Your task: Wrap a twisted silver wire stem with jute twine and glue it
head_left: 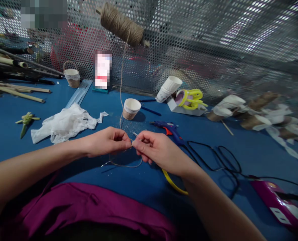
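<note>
I have the fingers of my left hand and right hand pinched on thin twine, their tips meeting above the blue surface; a loop of it shows beneath them. Pale scraps lie scattered around there. From behind my left hand the twine climbs to a thick spool in front of a perforated metal screen, which closes off the back of the surface and lets me make out only blurred shapes beyond.

Just past my fingers stands a brown-wrapped cup, beside the rising twine. A blue glue gun crowds my right hand, its black cord looping across the right side. My right forearm hides part of a yellow curved piece. Leftward I see crumpled white lace and, farther off, sticks; a cup stack leans near the screen.
</note>
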`<move>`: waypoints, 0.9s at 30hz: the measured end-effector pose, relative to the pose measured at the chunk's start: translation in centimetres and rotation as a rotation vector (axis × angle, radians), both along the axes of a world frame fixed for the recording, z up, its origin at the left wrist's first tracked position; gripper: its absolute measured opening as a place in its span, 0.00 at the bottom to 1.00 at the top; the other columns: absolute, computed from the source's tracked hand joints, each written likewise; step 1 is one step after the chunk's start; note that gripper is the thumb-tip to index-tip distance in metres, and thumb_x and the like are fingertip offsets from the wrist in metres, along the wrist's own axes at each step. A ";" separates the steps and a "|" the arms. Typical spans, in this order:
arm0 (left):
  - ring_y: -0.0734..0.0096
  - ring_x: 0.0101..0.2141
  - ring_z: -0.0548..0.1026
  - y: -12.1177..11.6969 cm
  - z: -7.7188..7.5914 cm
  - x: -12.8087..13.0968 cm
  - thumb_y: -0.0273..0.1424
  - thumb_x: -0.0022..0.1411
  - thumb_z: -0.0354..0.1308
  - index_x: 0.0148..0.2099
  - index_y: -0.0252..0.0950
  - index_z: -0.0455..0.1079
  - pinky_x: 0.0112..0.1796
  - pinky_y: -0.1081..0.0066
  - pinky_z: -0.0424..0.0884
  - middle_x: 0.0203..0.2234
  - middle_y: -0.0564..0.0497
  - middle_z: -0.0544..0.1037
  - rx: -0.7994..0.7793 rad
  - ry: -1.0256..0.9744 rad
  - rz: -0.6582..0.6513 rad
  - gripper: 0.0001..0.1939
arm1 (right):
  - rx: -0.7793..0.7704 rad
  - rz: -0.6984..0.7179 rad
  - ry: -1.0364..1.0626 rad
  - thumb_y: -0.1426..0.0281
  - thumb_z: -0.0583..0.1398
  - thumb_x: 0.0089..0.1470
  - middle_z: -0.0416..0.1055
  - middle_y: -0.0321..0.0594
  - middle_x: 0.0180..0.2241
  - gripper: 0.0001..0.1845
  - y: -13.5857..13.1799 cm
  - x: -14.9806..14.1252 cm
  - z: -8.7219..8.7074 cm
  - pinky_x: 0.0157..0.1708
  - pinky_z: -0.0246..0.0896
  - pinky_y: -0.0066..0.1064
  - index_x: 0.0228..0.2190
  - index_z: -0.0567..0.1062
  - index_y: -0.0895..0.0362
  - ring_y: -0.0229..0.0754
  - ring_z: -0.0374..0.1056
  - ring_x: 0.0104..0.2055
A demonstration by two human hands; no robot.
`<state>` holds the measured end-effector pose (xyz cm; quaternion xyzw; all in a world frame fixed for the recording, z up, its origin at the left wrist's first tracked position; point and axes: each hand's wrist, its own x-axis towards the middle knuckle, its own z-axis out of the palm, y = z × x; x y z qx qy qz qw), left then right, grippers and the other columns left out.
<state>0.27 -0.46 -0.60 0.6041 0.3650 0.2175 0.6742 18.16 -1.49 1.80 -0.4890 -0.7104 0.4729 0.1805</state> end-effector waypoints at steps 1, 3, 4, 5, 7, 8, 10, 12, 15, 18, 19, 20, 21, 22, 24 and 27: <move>0.83 0.18 0.55 0.0 0.0 0.0 0.32 0.57 0.53 0.27 0.32 0.62 0.20 0.77 0.50 0.16 0.60 0.59 0.073 0.036 0.015 0.09 | 0.013 -0.007 -0.031 0.64 0.55 0.53 0.64 0.32 0.18 0.13 0.0 -0.1 -0.1 0.14 0.52 0.22 0.22 0.66 0.58 0.29 0.59 0.16; 0.82 0.19 0.55 -0.1 0.1 0.1 0.31 0.58 0.52 0.26 0.32 0.62 0.20 0.77 0.51 0.17 0.59 0.60 0.148 0.076 0.028 0.10 | 0.039 -0.007 -0.062 0.63 0.53 0.54 0.62 0.31 0.15 0.16 0.0 -0.1 -0.1 0.13 0.48 0.22 0.19 0.65 0.58 0.28 0.56 0.13; 0.82 0.19 0.55 -0.1 0.1 0.1 0.31 0.58 0.52 0.26 0.32 0.62 0.21 0.77 0.52 0.17 0.60 0.60 0.145 0.076 0.025 0.10 | 0.044 -0.006 -0.056 0.63 0.53 0.55 0.62 0.31 0.15 0.17 0.0 -0.1 -0.1 0.13 0.48 0.21 0.18 0.64 0.58 0.28 0.55 0.13; 0.82 0.19 0.55 -0.1 0.1 0.1 0.32 0.58 0.52 0.27 0.32 0.62 0.21 0.77 0.52 0.16 0.60 0.59 0.123 0.068 0.016 0.10 | 0.039 -0.002 -0.042 0.64 0.53 0.55 0.62 0.31 0.15 0.17 0.0 -0.1 0.0 0.13 0.49 0.21 0.19 0.65 0.58 0.28 0.56 0.14; 0.82 0.18 0.56 -0.1 0.2 0.0 0.33 0.58 0.52 0.27 0.32 0.62 0.21 0.77 0.52 0.16 0.60 0.60 0.064 0.041 -0.019 0.10 | 0.009 0.011 -0.012 0.64 0.54 0.54 0.62 0.31 0.16 0.16 0.0 -0.1 0.2 0.14 0.50 0.21 0.19 0.65 0.58 0.28 0.57 0.15; 0.82 0.18 0.56 0.0 0.2 0.0 0.33 0.58 0.52 0.28 0.32 0.63 0.21 0.77 0.52 0.16 0.60 0.60 0.043 0.026 -0.034 0.10 | -0.012 0.018 -0.002 0.64 0.54 0.54 0.63 0.31 0.16 0.16 0.0 -0.1 0.3 0.14 0.51 0.20 0.20 0.65 0.59 0.28 0.57 0.15; 0.83 0.18 0.56 0.0 0.2 -0.1 0.33 0.57 0.53 0.28 0.32 0.63 0.21 0.77 0.52 0.16 0.60 0.60 0.007 -0.001 -0.053 0.10 | -0.047 0.032 0.010 0.63 0.54 0.54 0.63 0.31 0.17 0.15 0.0 0.0 0.4 0.14 0.51 0.20 0.21 0.65 0.59 0.28 0.57 0.16; 0.83 0.18 0.55 0.0 0.2 -0.1 0.32 0.58 0.53 0.28 0.32 0.63 0.21 0.77 0.52 0.15 0.60 0.60 -0.027 -0.020 -0.058 0.09 | -0.064 0.037 0.021 0.63 0.54 0.54 0.63 0.32 0.18 0.15 0.0 0.0 0.4 0.14 0.51 0.20 0.22 0.65 0.59 0.28 0.57 0.16; 0.83 0.18 0.55 -0.1 0.3 -0.1 0.32 0.57 0.53 0.28 0.32 0.64 0.21 0.77 0.52 0.15 0.60 0.59 -0.053 -0.026 -0.051 0.09 | -0.075 0.049 0.035 0.63 0.54 0.54 0.64 0.32 0.19 0.13 0.0 0.1 0.3 0.14 0.52 0.20 0.23 0.66 0.59 0.28 0.58 0.17; 0.83 0.18 0.55 -0.1 0.3 -0.1 0.31 0.57 0.53 0.28 0.31 0.64 0.21 0.77 0.52 0.15 0.60 0.59 -0.064 -0.027 -0.043 0.08 | -0.077 0.062 0.036 0.64 0.54 0.54 0.65 0.33 0.20 0.12 0.0 0.1 0.4 0.15 0.53 0.20 0.24 0.66 0.59 0.28 0.59 0.18; 0.83 0.18 0.55 -0.1 0.3 -0.1 0.31 0.57 0.53 0.28 0.31 0.64 0.21 0.77 0.52 0.15 0.60 0.59 -0.069 -0.028 -0.042 0.08 | -0.076 0.065 0.034 0.64 0.54 0.54 0.65 0.33 0.20 0.12 0.0 0.1 0.4 0.15 0.53 0.20 0.25 0.66 0.59 0.28 0.59 0.18; 0.83 0.18 0.55 0.0 0.3 -0.1 0.31 0.57 0.53 0.29 0.31 0.64 0.21 0.77 0.52 0.15 0.60 0.59 -0.073 -0.031 -0.042 0.08 | -0.074 0.069 0.032 0.65 0.54 0.54 0.65 0.33 0.20 0.11 0.0 0.2 0.4 0.16 0.54 0.20 0.25 0.66 0.59 0.28 0.59 0.18; 0.83 0.18 0.55 0.0 0.3 -0.1 0.31 0.57 0.53 0.29 0.31 0.64 0.21 0.77 0.51 0.15 0.60 0.59 -0.078 -0.035 -0.045 0.08 | -0.072 0.073 0.030 0.65 0.54 0.54 0.65 0.33 0.21 0.11 0.0 0.2 0.5 0.16 0.54 0.20 0.25 0.66 0.59 0.28 0.59 0.19; 0.83 0.18 0.55 0.0 0.2 -0.1 0.31 0.57 0.53 0.29 0.31 0.64 0.21 0.77 0.51 0.15 0.60 0.59 -0.081 -0.039 -0.048 0.08 | -0.071 0.078 0.029 0.66 0.54 0.54 0.65 0.33 0.21 0.10 0.0 0.2 0.5 0.16 0.54 0.20 0.25 0.66 0.59 0.29 0.60 0.19; 0.83 0.18 0.55 0.0 0.1 -0.1 0.31 0.57 0.54 0.29 0.31 0.64 0.21 0.77 0.51 0.15 0.60 0.59 -0.083 -0.048 -0.053 0.08 | -0.071 0.091 0.031 0.66 0.54 0.54 0.65 0.33 0.21 0.10 0.0 0.3 0.6 0.16 0.55 0.20 0.26 0.66 0.59 0.29 0.60 0.19; 0.83 0.18 0.55 0.1 0.1 -0.1 0.31 0.57 0.54 0.28 0.31 0.64 0.20 0.77 0.51 0.15 0.60 0.60 -0.089 -0.052 -0.055 0.08 | -0.065 0.106 0.034 0.67 0.54 0.54 0.66 0.33 0.22 0.09 0.0 0.4 0.6 0.16 0.56 0.21 0.26 0.66 0.59 0.29 0.61 0.20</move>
